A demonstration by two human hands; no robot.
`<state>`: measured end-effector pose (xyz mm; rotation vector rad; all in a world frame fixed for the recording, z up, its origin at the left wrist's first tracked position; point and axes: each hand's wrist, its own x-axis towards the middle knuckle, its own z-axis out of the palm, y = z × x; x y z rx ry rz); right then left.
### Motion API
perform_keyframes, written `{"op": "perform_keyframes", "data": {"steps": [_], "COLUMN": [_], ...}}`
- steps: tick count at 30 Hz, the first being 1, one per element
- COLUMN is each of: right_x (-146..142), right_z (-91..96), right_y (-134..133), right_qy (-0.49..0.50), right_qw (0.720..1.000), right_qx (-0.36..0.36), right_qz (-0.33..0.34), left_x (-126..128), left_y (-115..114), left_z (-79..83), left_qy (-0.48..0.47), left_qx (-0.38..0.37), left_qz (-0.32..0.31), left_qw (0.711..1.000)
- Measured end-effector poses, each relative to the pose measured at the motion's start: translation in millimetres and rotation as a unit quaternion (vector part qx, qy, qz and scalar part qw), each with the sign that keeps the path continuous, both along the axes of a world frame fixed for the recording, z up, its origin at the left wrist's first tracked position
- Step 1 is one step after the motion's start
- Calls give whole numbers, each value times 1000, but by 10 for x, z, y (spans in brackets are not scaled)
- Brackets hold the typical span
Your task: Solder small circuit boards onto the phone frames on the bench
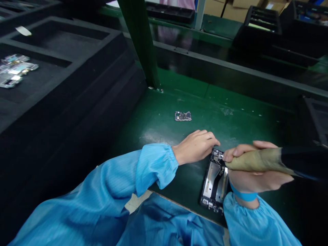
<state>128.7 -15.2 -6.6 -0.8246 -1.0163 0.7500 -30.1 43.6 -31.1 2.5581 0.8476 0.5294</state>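
Note:
An opened phone frame [214,182] lies on the green mat near the front edge. My left hand [196,146] rests on the mat with curled fingers, its fingertips pressing the frame's top left corner. My right hand [252,171] is wrapped round a powered screwdriver [263,160] with a tan grip and black body, whose tip meets the top of the frame. A small loose circuit board [182,116] lies on the mat beyond my left hand.
Stacked black foam trays [77,85] fill the left side, one holding several circuit boards [14,70]. A green post [139,41] rises behind. Black trays [261,20] and cardboard boxes [230,8] stand at the back. A dark tray edge [317,119] is at right.

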Motion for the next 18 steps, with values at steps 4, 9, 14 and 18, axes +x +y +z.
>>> {"op": "perform_keyframes", "data": {"steps": [4,9,14,18], "right_x": [-8,-54,-164,-194], "right_z": [-14,-90,-85,-114], "right_y": [13,-3,-4,4], "right_qy": [10,4,-15,-48], "right_qw": [1000,999,998,998], "right_qx": [14,27,40,28], "right_qz": [23,21,48,-1], "left_x": [1,-6,-24,-39], "left_y": [1,0,-18,-20], "left_z": [0,-6,-1,0], "left_qy": [4,7,-8,-17], "left_qx": [1,1,-3,-5], "left_qz": [0,1,-9,-13], "left_qw": [1000,1000,1000,1000]}}
